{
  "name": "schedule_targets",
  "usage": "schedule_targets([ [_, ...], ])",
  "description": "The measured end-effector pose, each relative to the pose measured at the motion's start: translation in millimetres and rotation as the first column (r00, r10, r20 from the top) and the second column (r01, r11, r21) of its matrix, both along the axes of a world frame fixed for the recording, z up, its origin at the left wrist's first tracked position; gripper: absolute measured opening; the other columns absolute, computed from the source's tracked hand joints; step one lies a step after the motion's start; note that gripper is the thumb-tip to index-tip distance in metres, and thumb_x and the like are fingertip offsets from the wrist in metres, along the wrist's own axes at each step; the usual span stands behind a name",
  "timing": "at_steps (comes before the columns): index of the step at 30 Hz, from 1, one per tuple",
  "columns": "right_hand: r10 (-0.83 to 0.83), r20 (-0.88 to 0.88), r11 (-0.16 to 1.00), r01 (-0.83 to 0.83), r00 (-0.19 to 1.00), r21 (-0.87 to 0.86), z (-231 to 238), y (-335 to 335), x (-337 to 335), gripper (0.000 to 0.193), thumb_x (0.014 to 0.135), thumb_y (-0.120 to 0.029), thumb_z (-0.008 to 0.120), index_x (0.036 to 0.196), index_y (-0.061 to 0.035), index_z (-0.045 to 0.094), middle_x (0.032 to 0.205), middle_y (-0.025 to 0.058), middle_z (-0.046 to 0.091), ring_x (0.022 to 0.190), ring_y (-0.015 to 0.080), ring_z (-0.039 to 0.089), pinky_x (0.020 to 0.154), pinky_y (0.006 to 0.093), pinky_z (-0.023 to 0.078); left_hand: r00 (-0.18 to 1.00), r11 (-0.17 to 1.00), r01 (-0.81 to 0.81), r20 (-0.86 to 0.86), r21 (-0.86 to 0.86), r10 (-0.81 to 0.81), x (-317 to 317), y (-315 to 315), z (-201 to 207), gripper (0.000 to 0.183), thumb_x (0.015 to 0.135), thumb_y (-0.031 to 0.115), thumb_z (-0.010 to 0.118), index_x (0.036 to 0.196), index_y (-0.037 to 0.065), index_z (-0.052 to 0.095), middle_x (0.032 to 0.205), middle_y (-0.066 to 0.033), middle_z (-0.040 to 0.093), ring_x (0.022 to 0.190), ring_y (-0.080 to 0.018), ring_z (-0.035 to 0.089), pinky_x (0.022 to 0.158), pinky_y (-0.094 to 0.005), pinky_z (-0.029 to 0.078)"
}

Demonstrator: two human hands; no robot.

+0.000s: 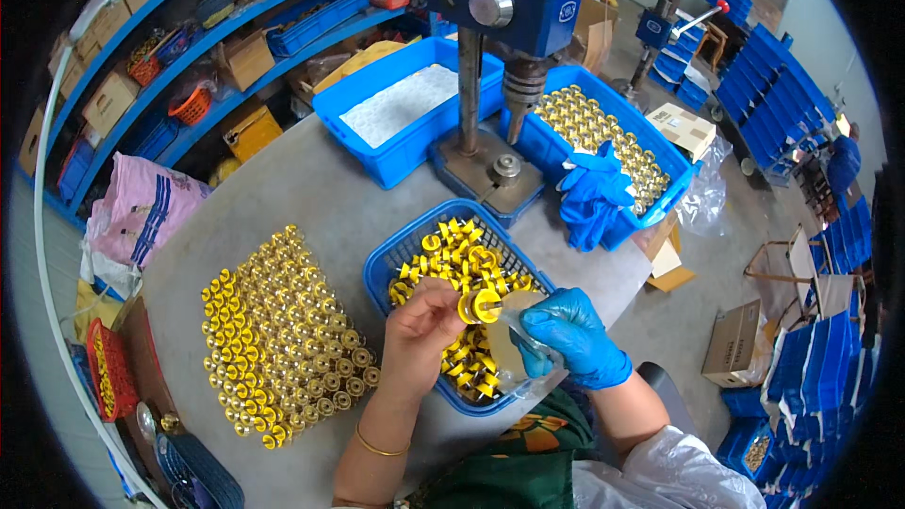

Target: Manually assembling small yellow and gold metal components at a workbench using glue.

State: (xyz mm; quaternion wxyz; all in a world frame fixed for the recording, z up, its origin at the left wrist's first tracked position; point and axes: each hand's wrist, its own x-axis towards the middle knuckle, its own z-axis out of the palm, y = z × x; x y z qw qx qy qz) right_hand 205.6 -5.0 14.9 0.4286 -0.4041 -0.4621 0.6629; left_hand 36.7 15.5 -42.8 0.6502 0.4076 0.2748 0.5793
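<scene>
My bare left hand (421,325) pinches a round yellow part (486,305) with a short metal pin, over a blue plastic basket (370,269). A second yellow disc shows by its fingertips; I cannot tell whether the two are joined. My right hand (577,335), in a blue glove, is closed on a crumpled clear plastic bag (509,358) close beside that part. Loose yellow parts (462,250) with dark stems fill the basket below both hands. On the table to the left stand many gold and yellow round parts (292,320) in tight rows.
Beyond the basket, a drill press (469,85) rises from the grey table (236,212). A blue bin (386,165) with white lining stands behind left. Another bin (665,212) holds gold parts, with blue gloves (594,193) over its rim. Shelves (255,14) line the left.
</scene>
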Motion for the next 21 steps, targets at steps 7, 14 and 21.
schedule_targets([
  [7, 0.018, -0.025, 1.0, -0.018, 1.0, -0.018, 0.6, -0.1, 1.1, 0.03, 0.077, -0.022, 0.053, 0.06, 0.0033, 0.056, 0.047, 0.0072, 0.052, 0.039, 0.0116, 0.048, 0.039, 0.0209, 0.036, 0.983, 0.986, 0.157, 0.104, -0.058, -0.151, -4.6, 0.6, -2.1, 0.014, 0.077, 0.0, 0.051, 0.092, 0.001, 0.053, 0.089, -0.001, 0.044, 0.065, -0.0057, 0.041, 0.051, -0.0177, 0.032],
  [14, 0.011, -0.03, 0.999, -0.012, 0.999, -0.037, 1.2, -0.7, 0.5, 0.028, 0.076, -0.02, 0.054, 0.06, 0.0031, 0.056, 0.047, 0.0067, 0.052, 0.038, 0.0108, 0.047, 0.038, 0.0206, 0.034, 0.973, 0.98, 0.19, 0.147, -0.065, -0.178, -4.5, 1.8, -6.5, 0.016, 0.082, 0.003, 0.047, 0.097, 0.001, 0.052, 0.088, -0.0002, 0.043, 0.057, -0.0047, 0.034, 0.047, -0.0183, 0.027],
  [21, -0.03, -0.018, 0.998, 0.029, 0.999, -0.048, 0.0, -2.1, 0.5, 0.029, 0.076, -0.02, 0.054, 0.057, 0.002, 0.055, 0.048, 0.0069, 0.052, 0.038, 0.0108, 0.046, 0.038, 0.0207, 0.034, 0.96, 0.97, 0.225, 0.19, -0.092, -0.205, -3.9, 2.2, -8.6, 0.016, 0.083, 0.006, 0.045, 0.096, -0.001, 0.051, 0.086, 0.0002, 0.042, 0.052, -0.0041, 0.03, 0.046, -0.0176, 0.024],
])
